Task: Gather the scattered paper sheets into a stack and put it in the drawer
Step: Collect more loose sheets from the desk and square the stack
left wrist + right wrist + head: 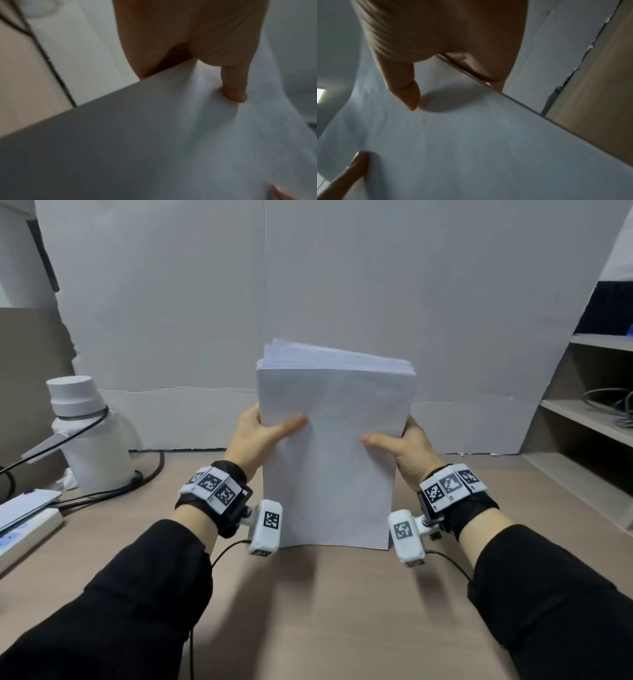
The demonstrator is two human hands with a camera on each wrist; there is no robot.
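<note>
A thick stack of white paper sheets stands upright on its lower edge on the wooden desk, in the middle of the head view. My left hand grips its left edge, thumb across the front sheet. My right hand grips the right edge the same way. The top edges of the sheets are fanned slightly unevenly. In the left wrist view my left hand lays its thumb on the paper. The right wrist view has my right hand pressing its thumb on the paper. No drawer is in view.
A white bottle-shaped device with black cables stands at the left of the desk, next to a white power strip. Open shelves rise at the right. A white board closes off the back of the desk.
</note>
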